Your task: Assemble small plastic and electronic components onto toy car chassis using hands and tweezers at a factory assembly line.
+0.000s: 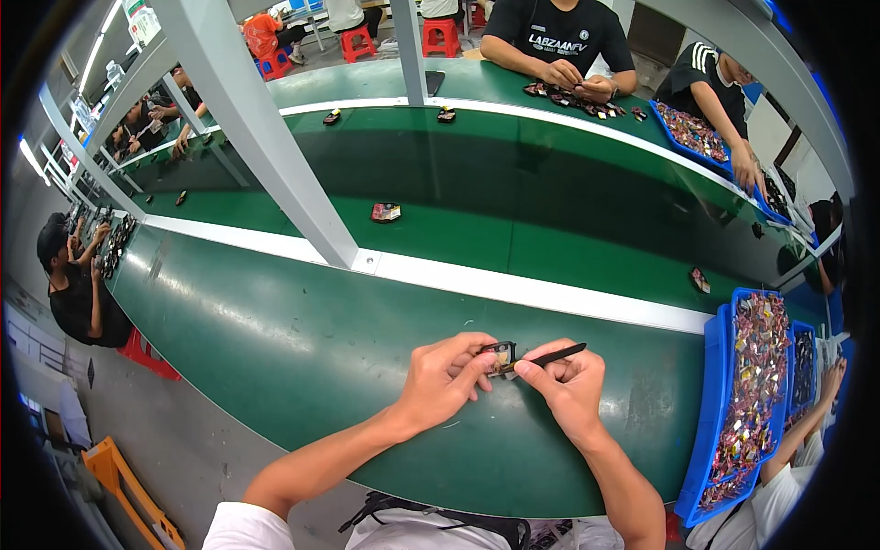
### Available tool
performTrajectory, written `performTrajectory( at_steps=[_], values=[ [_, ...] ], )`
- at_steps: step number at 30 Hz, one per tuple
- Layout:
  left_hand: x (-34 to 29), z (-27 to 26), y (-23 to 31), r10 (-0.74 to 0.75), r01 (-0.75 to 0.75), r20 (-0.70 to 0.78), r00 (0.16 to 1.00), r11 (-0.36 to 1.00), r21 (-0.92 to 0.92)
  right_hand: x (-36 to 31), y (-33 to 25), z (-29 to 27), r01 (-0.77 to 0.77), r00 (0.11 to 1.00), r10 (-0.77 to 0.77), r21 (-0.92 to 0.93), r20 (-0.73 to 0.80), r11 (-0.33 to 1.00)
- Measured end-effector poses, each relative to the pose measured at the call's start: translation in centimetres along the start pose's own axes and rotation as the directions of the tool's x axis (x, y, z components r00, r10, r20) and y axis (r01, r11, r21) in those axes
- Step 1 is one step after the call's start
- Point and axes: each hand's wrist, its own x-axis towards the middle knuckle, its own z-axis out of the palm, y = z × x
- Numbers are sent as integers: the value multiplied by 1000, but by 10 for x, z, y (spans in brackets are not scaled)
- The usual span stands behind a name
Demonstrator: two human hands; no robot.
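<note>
Two bare hands work above one green worktop [321, 348]; clock directions are taken from the hands. The left hand [440, 380] pinches one small black-framed component [500, 347] between thumb and fingers, on the hand's 2 o'clock side. The right hand [573, 390] grips one slim black tool [561, 354] between thumb and fingers, its inner end beside the component; whether they touch cannot be told. At 3 o'clock stands one long blue tray [709, 422], heaped with pink-and-white parts too many to count. Beyond one white rail [486, 280], the green conveyor belt [458, 234] carries, among others, one small assembly [387, 213] at 11 o'clock and one dark-edged piece [699, 280] at 2 o'clock. One co-worker [559, 41] sits at 12 o'clock.
</note>
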Motion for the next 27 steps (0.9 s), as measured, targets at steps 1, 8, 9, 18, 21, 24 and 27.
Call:
performTrajectory(
  at_steps=[1, 8, 9, 18, 21, 24, 27],
  values=[
    [0, 0, 0, 0, 0, 0, 1000, 1000, 2, 0, 0, 0, 0, 1000, 0, -2, 1, 1000],
    [1, 1, 0, 8, -8, -8, 1000, 1000, 9, 1, -3, 1, -16, 1000, 17, 23, -12, 1000],
    [1, 1, 1, 15, -15, -10, 1000, 1000, 17, 1, -3, 0, -18, 1000, 18, 21, -8, 1000],
    [3, -1, -1, -69, 71, 22, 997, 993, -91, 2, 0, -1, -13, 1000, 14, 35, -7, 999],
    [6, -5, -4, -147, 159, 78, 986, 969, -187, 1, 2, 0, 7, 1000, -7, 69, -10, 998],
    [8, -8, -4, -161, 184, 125, 979, 961, -205, -1, 2, 1, 72, 997, -71, 52, -23, 996],
    [8, -8, -3, -164, 189, 137, 977, 960, -204, -2, 2, 1, 154, 988, -154, 5, -35, 988]
  ],
)
